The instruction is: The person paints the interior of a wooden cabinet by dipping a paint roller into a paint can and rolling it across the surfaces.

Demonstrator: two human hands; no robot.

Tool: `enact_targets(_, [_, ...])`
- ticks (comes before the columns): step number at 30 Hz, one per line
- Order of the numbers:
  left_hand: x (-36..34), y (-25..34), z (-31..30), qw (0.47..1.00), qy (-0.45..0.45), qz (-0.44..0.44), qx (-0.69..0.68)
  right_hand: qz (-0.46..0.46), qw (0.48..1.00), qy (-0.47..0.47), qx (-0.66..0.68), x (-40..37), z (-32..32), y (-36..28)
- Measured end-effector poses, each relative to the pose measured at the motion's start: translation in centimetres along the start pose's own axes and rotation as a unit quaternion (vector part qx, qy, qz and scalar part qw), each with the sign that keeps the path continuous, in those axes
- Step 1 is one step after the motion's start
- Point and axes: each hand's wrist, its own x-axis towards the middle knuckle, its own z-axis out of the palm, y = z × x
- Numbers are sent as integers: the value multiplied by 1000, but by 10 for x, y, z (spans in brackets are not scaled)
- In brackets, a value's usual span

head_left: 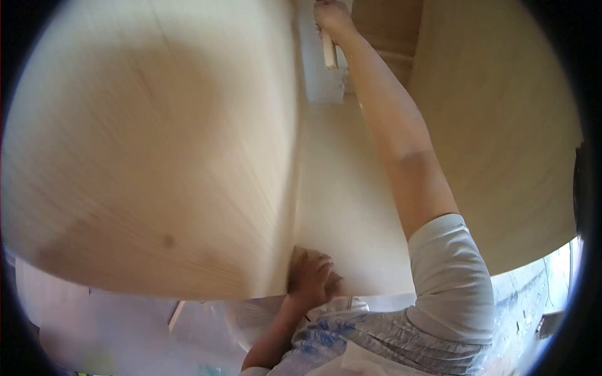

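Pale wooden panels form a recess, with a large left panel (157,144), a bottom panel (351,182) and a right panel (501,138). Stretched far forward, my right hand (334,22) is closed round a light wooden piece (330,53), whose lower end sticks out below the fist. My left hand (313,279) rests at the near edge, by the corner where the left and bottom panels meet. Its fingers are curled against a small brownish block (295,260), partly hidden by the hand.
Beyond the bottom panel lies a whitish strip (320,84), with a browner wooden surface (385,28) to its right. Below the panels, a pale, stained floor (520,307) shows. A dark object (550,324) lies at the lower right.
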Motion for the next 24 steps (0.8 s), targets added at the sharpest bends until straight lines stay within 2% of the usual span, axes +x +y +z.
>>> enact_targets(2, [-6,1,8,1000,4,-2,-23,48,998,17,-26,-15,1,27])
enact_targets(4, [-6,3,7,999,16,-4,-43,-57,991,76,-98,-16,20,122])
enact_targets(5, [-4,5,3,999,33,3,-39,-65,987,63,-136,-30,25,172])
enact_targets(7, [-2,7,-4,998,53,11,-43,2,984,-7,-179,-85,14,194])
enact_targets(8, [-3,6,-6,998,56,17,-25,80,978,-61,-183,-125,3,185])
enact_targets(9, [-5,7,-7,998,61,25,-6,120,977,-75,-157,-139,2,199])
enact_targets(11, [-8,11,-9,996,76,34,-10,158,975,-83,-130,-163,-10,210])
enact_targets(13, [-9,9,-12,995,91,39,-3,232,965,-103,-61,-181,-25,198])
enact_targets(14, [-9,11,-13,996,82,34,-15,226,967,-102,-58,-188,-30,189])
enact_targets(16, [-12,9,-10,996,75,34,-20,272,958,-91,17,-196,-39,177])
enact_targets(19, [-12,3,1,995,83,55,-10,235,969,-77,-28,-168,-35,220])
enact_targets(24, [-16,6,0,995,87,49,0,190,981,-28,-3,-171,-37,188])
